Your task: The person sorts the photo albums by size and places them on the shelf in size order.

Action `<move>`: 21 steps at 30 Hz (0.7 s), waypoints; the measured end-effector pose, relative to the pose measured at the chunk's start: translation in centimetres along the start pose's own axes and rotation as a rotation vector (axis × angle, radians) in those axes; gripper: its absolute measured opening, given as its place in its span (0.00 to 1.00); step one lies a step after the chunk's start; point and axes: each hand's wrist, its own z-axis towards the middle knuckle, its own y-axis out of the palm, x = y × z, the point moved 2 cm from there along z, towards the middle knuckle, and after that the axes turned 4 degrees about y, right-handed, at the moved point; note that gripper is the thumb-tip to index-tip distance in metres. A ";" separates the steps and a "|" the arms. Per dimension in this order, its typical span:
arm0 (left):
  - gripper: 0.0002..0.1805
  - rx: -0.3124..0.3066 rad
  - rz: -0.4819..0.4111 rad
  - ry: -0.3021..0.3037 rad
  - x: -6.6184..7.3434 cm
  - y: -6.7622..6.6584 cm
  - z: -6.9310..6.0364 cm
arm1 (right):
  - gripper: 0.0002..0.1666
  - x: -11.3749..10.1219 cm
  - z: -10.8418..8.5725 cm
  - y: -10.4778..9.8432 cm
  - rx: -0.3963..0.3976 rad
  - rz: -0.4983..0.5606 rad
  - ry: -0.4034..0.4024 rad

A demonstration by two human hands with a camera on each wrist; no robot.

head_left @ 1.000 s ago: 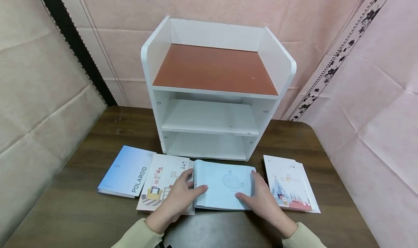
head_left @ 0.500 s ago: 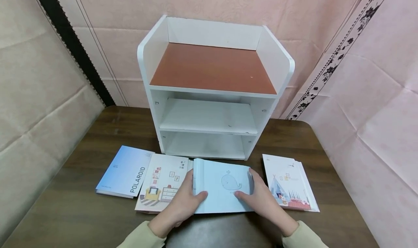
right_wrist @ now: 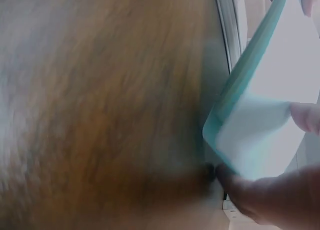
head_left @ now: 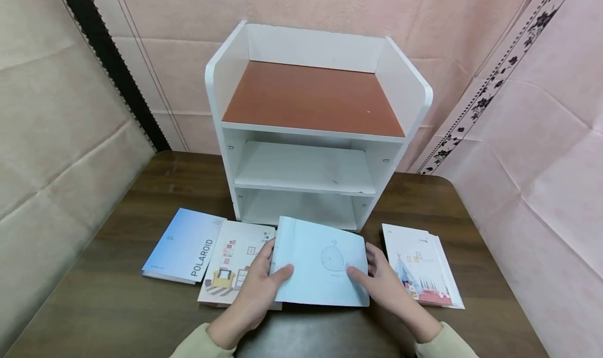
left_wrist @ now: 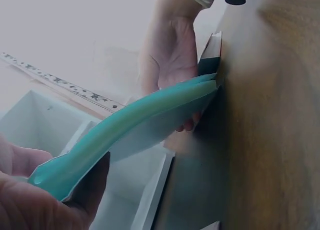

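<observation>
In the head view a light blue book with a small whale drawing on its cover is held above the brown table. My left hand grips its left edge, thumb on the cover and fingers underneath. At the right edge my right hand pinches it, thumb again on the cover. The left wrist view shows the page edges of the book bowed, its left end raised and its right end low near the table. Under the cover's left side lies a white book with a furniture picture, partly hidden by my left hand.
A white shelf unit with a brown top board stands right behind the book. Left lies a blue book marked POLAROID; right, overlapping white books with a tent picture. Fabric curtains hang around the wooden table.
Both hands have closed on the light blue book and lifted it off the table, tilting it with its left edge up. The other books have stayed in place.
</observation>
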 end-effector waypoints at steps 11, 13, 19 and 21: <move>0.33 0.082 -0.056 0.044 1.4 -2.1 -0.2 | 0.32 0.0 0.2 0.3 -0.040 0.103 0.042; 0.32 0.088 -0.065 0.050 1.6 -2.5 -0.2 | 0.27 -0.1 0.2 0.3 -0.051 0.105 0.020; 0.31 0.087 -0.083 0.046 1.9 -3.2 -0.2 | 0.25 -0.7 0.0 0.4 -0.124 0.179 -0.043; 0.32 0.083 -0.069 0.056 2.0 -3.3 -0.3 | 0.24 -0.9 -0.1 0.5 -0.147 0.200 -0.064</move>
